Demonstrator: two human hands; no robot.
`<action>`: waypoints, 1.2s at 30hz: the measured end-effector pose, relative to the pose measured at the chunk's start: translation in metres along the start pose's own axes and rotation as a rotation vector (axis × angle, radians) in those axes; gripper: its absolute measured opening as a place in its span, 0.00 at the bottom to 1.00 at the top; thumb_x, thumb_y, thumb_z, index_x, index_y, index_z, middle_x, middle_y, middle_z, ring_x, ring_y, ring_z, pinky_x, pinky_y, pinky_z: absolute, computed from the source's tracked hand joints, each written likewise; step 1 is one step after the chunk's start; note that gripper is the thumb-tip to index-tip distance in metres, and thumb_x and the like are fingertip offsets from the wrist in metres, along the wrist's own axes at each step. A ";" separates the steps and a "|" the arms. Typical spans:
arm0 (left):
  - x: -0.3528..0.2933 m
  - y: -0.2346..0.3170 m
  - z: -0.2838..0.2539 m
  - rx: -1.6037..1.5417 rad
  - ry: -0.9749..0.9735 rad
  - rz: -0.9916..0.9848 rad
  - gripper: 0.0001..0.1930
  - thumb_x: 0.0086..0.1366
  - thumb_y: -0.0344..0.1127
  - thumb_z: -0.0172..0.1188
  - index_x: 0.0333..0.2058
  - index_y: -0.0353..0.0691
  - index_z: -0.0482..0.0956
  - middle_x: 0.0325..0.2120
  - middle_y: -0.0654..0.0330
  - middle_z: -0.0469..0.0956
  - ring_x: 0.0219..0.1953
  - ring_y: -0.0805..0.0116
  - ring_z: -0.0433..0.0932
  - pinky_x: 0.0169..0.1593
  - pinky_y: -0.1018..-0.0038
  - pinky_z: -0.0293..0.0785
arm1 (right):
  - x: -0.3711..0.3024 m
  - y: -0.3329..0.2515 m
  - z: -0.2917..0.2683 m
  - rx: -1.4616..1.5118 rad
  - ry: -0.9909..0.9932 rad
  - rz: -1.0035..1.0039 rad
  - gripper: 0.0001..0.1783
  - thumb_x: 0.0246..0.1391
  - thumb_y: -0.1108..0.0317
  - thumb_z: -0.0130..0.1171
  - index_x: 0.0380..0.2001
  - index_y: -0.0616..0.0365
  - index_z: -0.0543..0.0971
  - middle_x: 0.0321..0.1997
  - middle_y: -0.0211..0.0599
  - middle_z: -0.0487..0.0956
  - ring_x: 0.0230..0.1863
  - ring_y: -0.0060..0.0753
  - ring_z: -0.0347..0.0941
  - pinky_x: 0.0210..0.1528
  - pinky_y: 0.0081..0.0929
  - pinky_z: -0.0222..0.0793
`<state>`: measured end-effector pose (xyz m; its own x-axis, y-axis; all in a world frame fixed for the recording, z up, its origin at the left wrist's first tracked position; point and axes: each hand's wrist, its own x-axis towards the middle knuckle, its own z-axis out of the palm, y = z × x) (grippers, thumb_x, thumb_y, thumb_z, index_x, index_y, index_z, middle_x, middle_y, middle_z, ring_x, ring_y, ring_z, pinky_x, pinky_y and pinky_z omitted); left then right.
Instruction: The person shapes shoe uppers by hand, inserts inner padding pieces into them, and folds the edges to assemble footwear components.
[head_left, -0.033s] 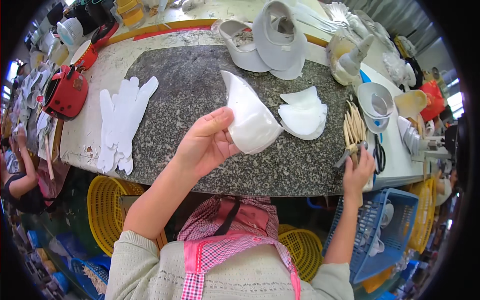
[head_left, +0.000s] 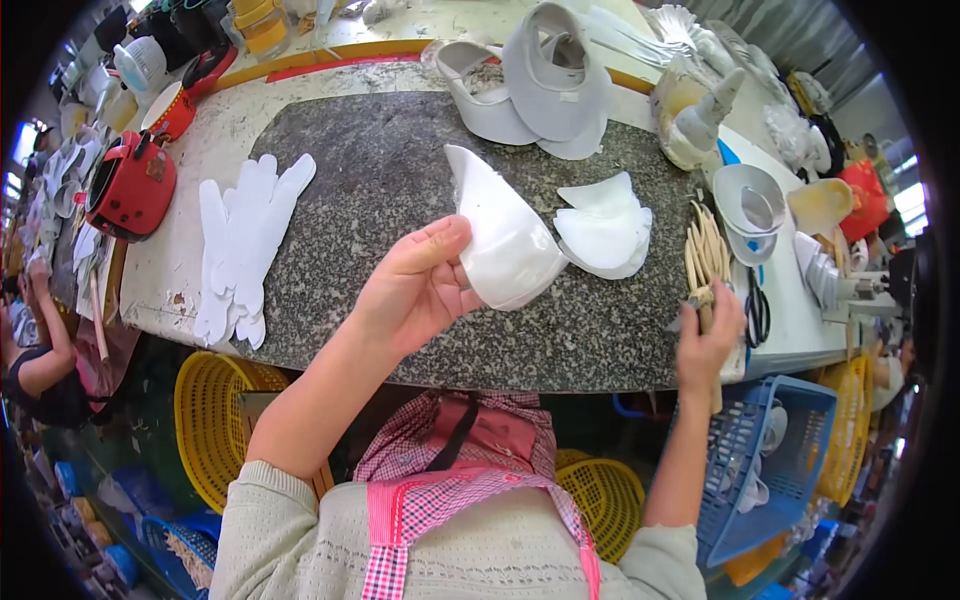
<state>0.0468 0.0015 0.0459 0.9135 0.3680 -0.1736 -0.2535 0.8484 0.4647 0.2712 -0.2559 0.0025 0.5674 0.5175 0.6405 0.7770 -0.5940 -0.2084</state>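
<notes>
My left hand (head_left: 425, 270) pinches a glossy white curved piece (head_left: 505, 240) between thumb and fingers, above the speckled stone slab (head_left: 370, 180). The piece tapers to a point at its upper left. Just right of it, similar white pieces (head_left: 605, 225) lie stacked on the slab. At the slab's right edge my right hand (head_left: 712, 335) is closed around a hammer (head_left: 702, 298), its wooden handle showing below the hand; the fingers hide part of its head. Directly beyond that hand lies a bundle of light wooden sticks (head_left: 708, 245).
Flat white cut pieces (head_left: 240, 245) lie at left, near a red pot-like container (head_left: 132, 185). Grey curved parts (head_left: 565, 90) sit at the slab's far side. Black-handled scissors (head_left: 759, 310) lie right of the sticks. Baskets, yellow (head_left: 215, 425) and blue (head_left: 765, 470), stand below the table edge.
My right hand has closed further around the hammer and shifted slightly left and nearer to me, and the hammer has turned. The left hand and its white piece have barely moved.
</notes>
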 end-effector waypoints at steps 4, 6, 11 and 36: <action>-0.003 -0.005 0.007 0.105 0.002 -0.023 0.26 0.68 0.46 0.47 0.55 0.30 0.61 0.51 0.49 0.71 0.50 0.59 0.74 0.55 0.62 0.71 | 0.050 -0.120 0.002 1.131 -0.494 -0.032 0.17 0.49 0.59 0.62 0.35 0.63 0.77 0.35 0.34 0.77 0.39 0.29 0.71 0.45 0.26 0.64; -0.005 -0.005 0.014 0.091 -0.047 -0.008 0.28 0.67 0.48 0.47 0.56 0.30 0.60 0.50 0.50 0.71 0.51 0.59 0.74 0.55 0.62 0.71 | 0.056 -0.136 0.009 1.424 -0.871 0.298 0.11 0.50 0.64 0.62 0.24 0.60 0.75 0.25 0.25 0.75 0.29 0.17 0.67 0.33 0.18 0.63; -0.021 -0.009 0.026 0.516 0.065 0.208 0.23 0.59 0.34 0.61 0.50 0.28 0.67 0.42 0.55 0.76 0.42 0.69 0.77 0.47 0.72 0.73 | 0.049 -0.161 0.014 1.663 -0.726 0.396 0.11 0.54 0.66 0.60 0.22 0.57 0.71 0.23 0.22 0.73 0.25 0.10 0.63 0.28 0.12 0.57; -0.022 0.046 0.011 1.378 0.090 0.747 0.22 0.54 0.42 0.66 0.44 0.36 0.76 0.37 0.58 0.79 0.39 0.69 0.77 0.43 0.76 0.70 | 0.093 -0.162 0.014 1.626 -1.083 0.212 0.09 0.54 0.67 0.54 0.24 0.61 0.75 0.21 0.19 0.70 0.23 0.10 0.62 0.25 0.14 0.56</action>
<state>0.0188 0.0286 0.0803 0.6852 0.5928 0.4232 -0.1016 -0.4975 0.8615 0.2022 -0.1031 0.0860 0.0787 0.9969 0.0041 -0.2005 0.0199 -0.9795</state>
